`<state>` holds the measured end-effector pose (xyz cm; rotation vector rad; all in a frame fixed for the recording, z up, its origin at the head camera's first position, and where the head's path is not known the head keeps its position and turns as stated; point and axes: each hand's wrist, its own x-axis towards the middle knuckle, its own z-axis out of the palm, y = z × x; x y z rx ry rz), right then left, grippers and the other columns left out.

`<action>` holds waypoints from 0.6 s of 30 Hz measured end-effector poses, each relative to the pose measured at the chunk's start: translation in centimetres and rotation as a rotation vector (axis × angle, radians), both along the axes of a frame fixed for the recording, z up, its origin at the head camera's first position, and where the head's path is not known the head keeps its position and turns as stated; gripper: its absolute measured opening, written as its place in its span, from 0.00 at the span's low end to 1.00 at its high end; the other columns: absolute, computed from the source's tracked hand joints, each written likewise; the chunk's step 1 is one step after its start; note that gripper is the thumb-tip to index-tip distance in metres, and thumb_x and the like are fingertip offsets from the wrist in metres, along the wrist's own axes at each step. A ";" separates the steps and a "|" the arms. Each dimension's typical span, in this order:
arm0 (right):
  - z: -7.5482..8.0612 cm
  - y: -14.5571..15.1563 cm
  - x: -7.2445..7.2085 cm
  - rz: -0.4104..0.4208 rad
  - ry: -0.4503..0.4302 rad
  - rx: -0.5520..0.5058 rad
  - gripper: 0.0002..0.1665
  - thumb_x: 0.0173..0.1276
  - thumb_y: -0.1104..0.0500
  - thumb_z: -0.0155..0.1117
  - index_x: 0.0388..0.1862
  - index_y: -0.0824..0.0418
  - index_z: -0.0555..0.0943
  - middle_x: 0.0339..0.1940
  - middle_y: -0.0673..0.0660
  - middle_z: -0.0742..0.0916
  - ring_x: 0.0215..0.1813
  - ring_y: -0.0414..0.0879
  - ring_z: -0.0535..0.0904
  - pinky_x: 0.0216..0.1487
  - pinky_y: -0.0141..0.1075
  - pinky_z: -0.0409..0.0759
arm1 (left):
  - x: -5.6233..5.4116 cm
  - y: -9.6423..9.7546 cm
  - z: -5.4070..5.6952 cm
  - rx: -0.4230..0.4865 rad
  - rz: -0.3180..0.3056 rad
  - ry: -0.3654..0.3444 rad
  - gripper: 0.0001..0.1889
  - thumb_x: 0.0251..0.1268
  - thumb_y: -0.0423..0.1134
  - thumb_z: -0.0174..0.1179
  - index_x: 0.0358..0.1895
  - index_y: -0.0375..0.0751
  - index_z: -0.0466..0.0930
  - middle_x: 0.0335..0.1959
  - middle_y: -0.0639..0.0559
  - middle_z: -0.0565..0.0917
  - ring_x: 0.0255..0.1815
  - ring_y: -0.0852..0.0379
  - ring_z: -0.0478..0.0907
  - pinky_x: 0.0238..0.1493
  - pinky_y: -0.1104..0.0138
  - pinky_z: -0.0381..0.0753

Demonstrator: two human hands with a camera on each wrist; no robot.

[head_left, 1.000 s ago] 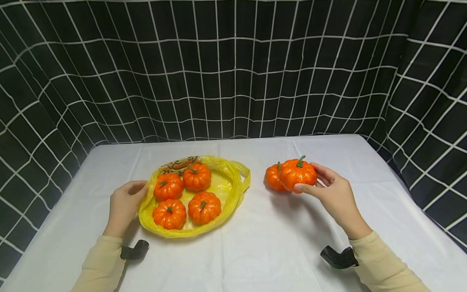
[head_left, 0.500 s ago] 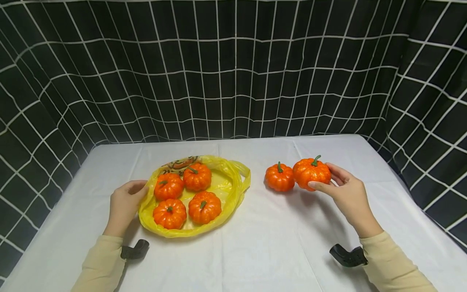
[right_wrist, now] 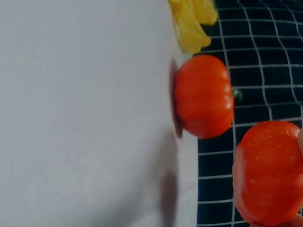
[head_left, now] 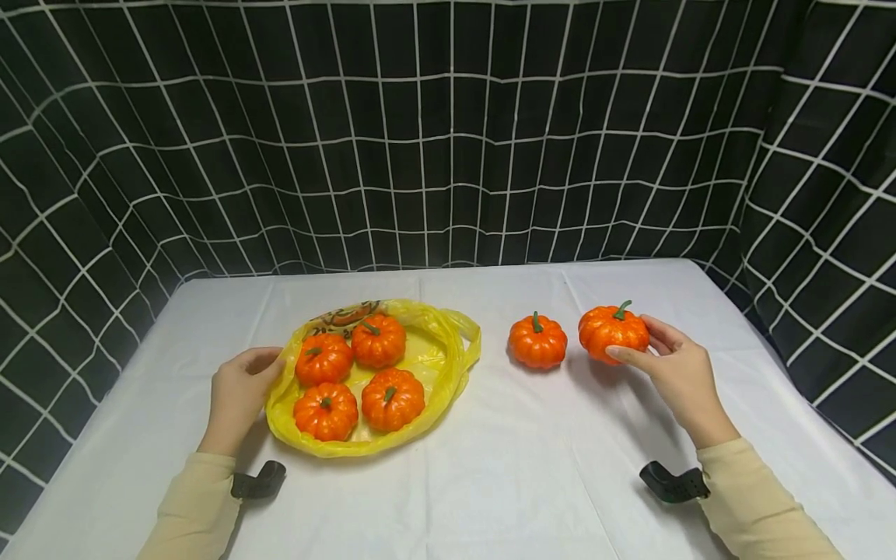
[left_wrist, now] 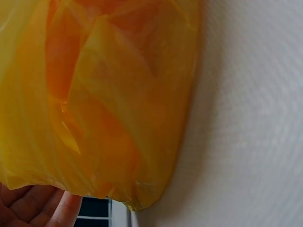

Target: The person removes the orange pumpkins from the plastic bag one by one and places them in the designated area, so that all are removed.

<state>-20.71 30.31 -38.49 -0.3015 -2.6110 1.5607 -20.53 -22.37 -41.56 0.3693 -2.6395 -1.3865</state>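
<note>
An open yellow plastic bag lies on the left half of the table with several small orange pumpkins inside. At the bag's left rim my left hand pinches the plastic. Its fingers show past the bag's edge in the left wrist view; the thumb is hidden there. My right hand grips a small pumpkin with a green stem between thumb and fingers, raised off the cloth. Just left of it, apart, another pumpkin sits upright on the table, also visible in the right wrist view.
A white cloth covers the table. Black fabric with a white grid hangs behind and along both sides. A black wrist device is worn on the left arm, with a similar one on the right.
My right hand has carried its pumpkin to the right, away from the one on the table, which it partly covered before. The left hand and bag have stayed put.
</note>
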 end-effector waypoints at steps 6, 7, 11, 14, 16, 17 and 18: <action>-0.7 0.6 -0.6 -0.013 -0.021 -0.003 0.56 0.61 0.41 0.72 0.79 0.62 0.57 0.78 0.66 0.65 0.79 0.63 0.58 0.77 0.58 0.59 | 0.0 -0.1 -0.2 0.000 0.004 -0.006 0.20 0.72 0.43 0.56 0.60 0.33 0.78 0.61 0.34 0.80 0.67 0.38 0.73 0.69 0.48 0.73; -0.8 0.7 -0.7 -0.017 -0.024 -0.007 0.56 0.61 0.41 0.72 0.79 0.62 0.57 0.78 0.66 0.65 0.79 0.62 0.58 0.77 0.58 0.59 | -0.1 -0.1 -0.2 0.001 0.007 -0.009 0.20 0.72 0.42 0.56 0.60 0.34 0.78 0.61 0.34 0.80 0.67 0.39 0.73 0.69 0.48 0.73; -1.2 0.9 -1.2 -0.032 -0.038 -0.030 0.57 0.60 0.41 0.73 0.79 0.61 0.56 0.79 0.65 0.64 0.80 0.61 0.57 0.78 0.56 0.59 | -0.1 -0.1 -0.2 0.005 0.008 -0.012 0.20 0.72 0.43 0.56 0.61 0.34 0.78 0.62 0.34 0.80 0.67 0.39 0.73 0.69 0.49 0.74; -1.6 0.9 -1.7 -0.040 -0.046 -0.048 0.58 0.60 0.42 0.73 0.80 0.62 0.55 0.79 0.65 0.63 0.80 0.61 0.57 0.78 0.55 0.58 | -0.1 -0.1 -0.2 0.007 0.005 -0.008 0.21 0.73 0.43 0.56 0.61 0.33 0.78 0.62 0.33 0.80 0.67 0.39 0.73 0.68 0.49 0.74; -1.8 1.0 -2.0 -0.041 -0.050 -0.059 0.58 0.61 0.43 0.73 0.80 0.62 0.54 0.79 0.65 0.63 0.80 0.60 0.56 0.79 0.54 0.58 | 0.0 0.0 -0.1 0.008 0.004 -0.006 0.21 0.73 0.43 0.57 0.61 0.33 0.78 0.61 0.33 0.80 0.67 0.39 0.73 0.68 0.49 0.74; -1.9 1.0 -2.1 -0.042 -0.052 -0.062 0.58 0.61 0.43 0.73 0.80 0.62 0.54 0.79 0.65 0.63 0.80 0.60 0.57 0.79 0.54 0.58 | 0.0 0.0 -0.1 0.009 0.002 -0.004 0.21 0.73 0.43 0.57 0.60 0.33 0.78 0.61 0.33 0.80 0.67 0.39 0.73 0.68 0.48 0.74; -2.0 1.0 -2.2 -0.044 -0.055 -0.062 0.58 0.61 0.43 0.73 0.80 0.62 0.54 0.80 0.65 0.63 0.80 0.60 0.57 0.79 0.54 0.58 | 0.0 0.0 -0.1 0.009 0.002 -0.003 0.21 0.73 0.43 0.57 0.60 0.33 0.78 0.61 0.33 0.80 0.67 0.39 0.74 0.68 0.49 0.74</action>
